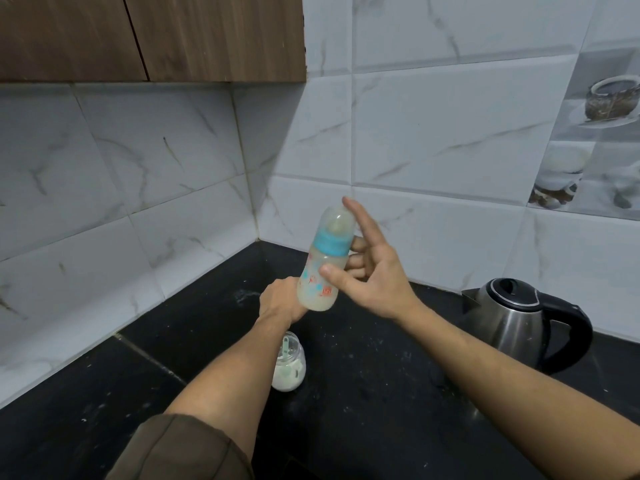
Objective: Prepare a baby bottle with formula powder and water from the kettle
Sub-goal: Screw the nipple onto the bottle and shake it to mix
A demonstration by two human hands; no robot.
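Note:
A baby bottle [320, 268] with a blue collar, clear cap and cloudy milky liquid is held tilted in the air above the black counter [363, 393]. My right hand [370, 271] grips its body between thumb and lower fingers, with the index finger stretched up beside the cap. Behind and under the bottle's base is my left hand [278, 301]; its fingers are hidden, so contact is unclear. A glass jar of white formula powder [290, 367] with a pale green scoop inside stands open on the counter below my left forearm. The steel kettle [516, 320] with a black lid and handle stands at the right.
White marble-look tiled walls meet in a corner behind the counter. Wooden wall cabinets [149, 36] hang at the upper left. White powder specks are scattered over the counter, with a smear [244, 294] near the corner.

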